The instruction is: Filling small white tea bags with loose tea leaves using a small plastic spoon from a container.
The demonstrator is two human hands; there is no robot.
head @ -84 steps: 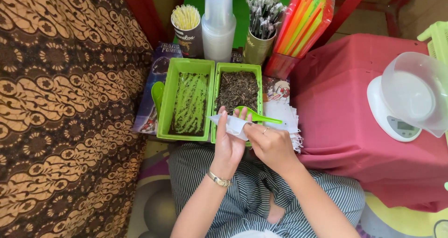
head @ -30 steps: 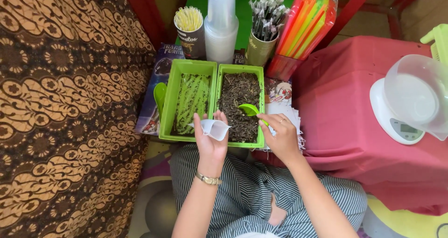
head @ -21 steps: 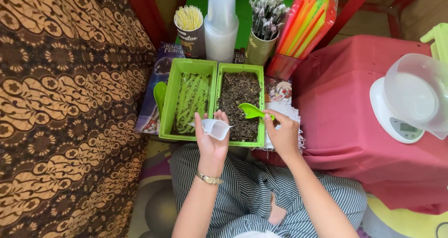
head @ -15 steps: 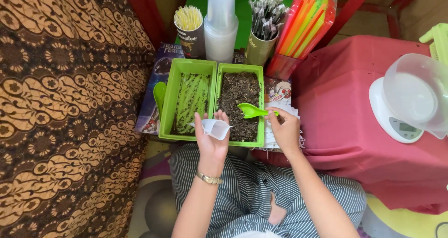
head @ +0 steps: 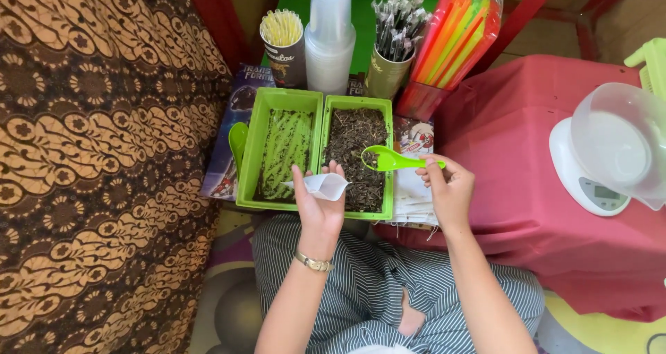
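the left hand (head: pixel 318 205) pinches a small white paper pouch (head: pixel 323 185) with its mouth open, over the near edge of the green plastic tray of dark dried leaves (head: pixel 355 158). at 3 o'clock from the pouch, the right hand (head: pixel 449 187) has its fingers (head: pixel 431 167) pressed on the handle of a green plastic scoop (head: pixel 394 160), its bowl above the leaves.

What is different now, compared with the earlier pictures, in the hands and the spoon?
The right hand let go of the white paper pouch and took up the green spoon, dipped it into the tray of dark dried leaves, then lifted it with some leaves in the bowl. The left hand went on holding the pouch, now opened. The other tray and the scale stayed put.
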